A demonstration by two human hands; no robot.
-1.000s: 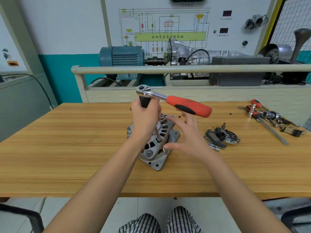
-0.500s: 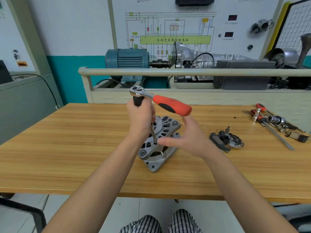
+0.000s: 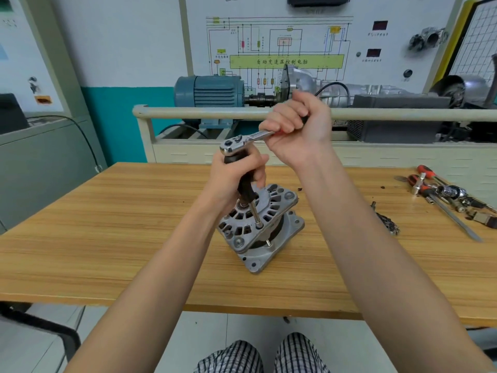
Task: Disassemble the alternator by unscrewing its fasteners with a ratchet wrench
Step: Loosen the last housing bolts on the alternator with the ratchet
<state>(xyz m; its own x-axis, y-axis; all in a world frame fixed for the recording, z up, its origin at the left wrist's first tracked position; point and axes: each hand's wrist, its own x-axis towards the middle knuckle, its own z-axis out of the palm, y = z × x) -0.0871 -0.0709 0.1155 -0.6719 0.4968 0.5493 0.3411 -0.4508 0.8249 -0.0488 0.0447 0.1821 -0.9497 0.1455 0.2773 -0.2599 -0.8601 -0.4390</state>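
Chrome ratchet wrench [image 3: 242, 142] is sitting on top of a black-handled extension driver [image 3: 246, 184], whose steel shaft runs down at a slant to a socket on a fastener [image 3: 259, 224] in the alternator [image 3: 259, 227]. Left hand [image 3: 236, 176] is wrapped round that black handle just under the ratchet head, forearm coming up from the lower left. Right hand [image 3: 295, 130] is fisted over the wrench's handle, so only a sliver of red grip shows between the fingers; that forearm crosses in front of the alternator's right side.

Alternator stands on its mounting flange near the middle of the wooden table [image 3: 107, 238], a bit tilted, well back from the near edge with bare wood all round it. Loose screwdrivers and sockets [image 3: 443, 195] are off by the right edge, and a small dark part [image 3: 387, 222] lies between them and the alternator.

Wiring-diagram board [image 3: 285, 41] behind has a green strip reading 自动变速器控制电脑. Blue electric motor [image 3: 209, 91] sits behind a rail [image 3: 201, 113].
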